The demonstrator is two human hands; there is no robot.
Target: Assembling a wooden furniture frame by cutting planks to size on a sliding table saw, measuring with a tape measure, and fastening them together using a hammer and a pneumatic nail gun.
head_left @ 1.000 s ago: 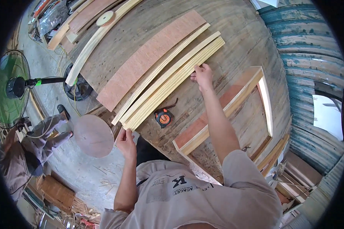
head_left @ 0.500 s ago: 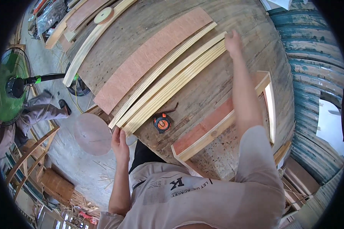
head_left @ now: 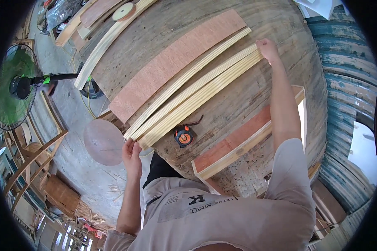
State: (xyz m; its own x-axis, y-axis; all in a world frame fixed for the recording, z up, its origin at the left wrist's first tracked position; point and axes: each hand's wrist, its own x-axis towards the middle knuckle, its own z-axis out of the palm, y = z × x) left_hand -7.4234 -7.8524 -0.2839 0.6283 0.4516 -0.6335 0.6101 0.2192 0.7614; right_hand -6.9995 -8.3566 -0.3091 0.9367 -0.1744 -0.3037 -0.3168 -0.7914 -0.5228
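Note:
Two pale wooden strips, a middle strip (head_left: pixel 205 83) and a near strip (head_left: pixel 201 101), lie side by side on a wooden workbench (head_left: pixel 234 104). My left hand (head_left: pixel 132 155) is closed, thumb and fingers pinching their near left ends. At the far right ends my right hand (head_left: pixel 268 51) is curled shut on the same pair; its fingertips are partly hidden. A third, far strip (head_left: pixel 197 71) bows away from them, meeting them near the left end. Beyond it lies a curved reddish plywood panel (head_left: pixel 176 62). An orange and black tape measure (head_left: pixel 184 137) rests below the strips.
A wooden frame with a reddish panel (head_left: pixel 234 144) sits at the bench's near right. A curved board (head_left: pixel 109 39) carries a small disc (head_left: pixel 124 11). On the left are a round brown disc (head_left: pixel 104 142), a green fan (head_left: pixel 16 85) and curved wooden frames (head_left: pixel 35 157).
My right hand has curled more tightly over the strips' far ends. The whole view has shifted a little, and the person at the left has mostly gone out of sight.

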